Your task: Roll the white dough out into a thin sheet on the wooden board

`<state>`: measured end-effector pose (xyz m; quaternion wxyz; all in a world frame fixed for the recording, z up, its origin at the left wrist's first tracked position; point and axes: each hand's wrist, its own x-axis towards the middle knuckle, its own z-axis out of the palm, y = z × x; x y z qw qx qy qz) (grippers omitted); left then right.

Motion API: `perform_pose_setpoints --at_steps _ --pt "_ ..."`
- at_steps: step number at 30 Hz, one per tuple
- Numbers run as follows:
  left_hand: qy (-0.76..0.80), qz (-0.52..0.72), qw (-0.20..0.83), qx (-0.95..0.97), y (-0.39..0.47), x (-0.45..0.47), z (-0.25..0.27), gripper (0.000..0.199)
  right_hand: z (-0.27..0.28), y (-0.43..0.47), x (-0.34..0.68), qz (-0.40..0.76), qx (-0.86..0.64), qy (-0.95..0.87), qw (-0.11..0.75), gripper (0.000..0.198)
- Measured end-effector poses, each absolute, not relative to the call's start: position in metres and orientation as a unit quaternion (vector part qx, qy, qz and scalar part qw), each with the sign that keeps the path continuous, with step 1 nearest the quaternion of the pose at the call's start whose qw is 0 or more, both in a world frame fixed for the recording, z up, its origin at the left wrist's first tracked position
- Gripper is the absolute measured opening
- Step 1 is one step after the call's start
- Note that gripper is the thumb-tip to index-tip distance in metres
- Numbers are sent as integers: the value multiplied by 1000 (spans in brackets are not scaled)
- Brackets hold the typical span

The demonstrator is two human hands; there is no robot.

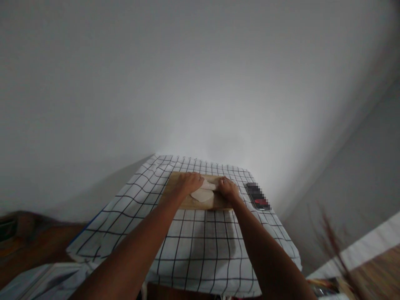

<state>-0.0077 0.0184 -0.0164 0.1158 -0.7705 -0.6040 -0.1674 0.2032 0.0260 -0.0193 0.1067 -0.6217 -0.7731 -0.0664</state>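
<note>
- A bare grey wall fills most of the view; below it stands a bench (193, 250) draped in a white cloth with a dark grid, pushed up against the wall.
- A wooden board (192, 203) lies near the bench's far edge, roughly midway along it.
- On the board sits a pale, flat piece of dough (202, 194), with a flap (208, 185) of it raised or folded toward the far side.
- The left hand (190, 182) rests on the dough's left part, fingers curled down over it; the grip looks pressed onto the dough rather than closed round it, though the fingertips are too small to read clearly.
- The right hand (228, 189) lies at the dough's right edge, touching the flap; whether it pinches the flap or only presses on it I cannot tell.
- The dough looks soft, light and limp: it would likely sag, stretch or tear if lifted by one point, and may stick to skin or board. It is best taken at the thin edge with both hands, or with flat fingers slid under it.
- A dark phone (258, 196), its screen blurred, lies near the bench's far right corner, just beside the board and apart from the right hand.
</note>
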Motion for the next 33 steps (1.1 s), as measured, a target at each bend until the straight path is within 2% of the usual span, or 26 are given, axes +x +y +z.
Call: perform_pose_setpoints --at_steps 9,19,26,33 --pt "-593 -196 125 -771 7 -9 -23 39 -23 18 205 -84 -596 -791 110 37" --pt "-578 -222 161 -769 -14 -13 -27 30 -25 -2 203 -68 -615 -763 187 35" --pt "-566 -270 171 -760 -28 -10 -32 31 -22 -21 203 -89 -592 -784 164 23" --pt "-540 -289 156 -775 -56 -13 -39 43 -30 -37 211 -115 -519 -818 220 21"
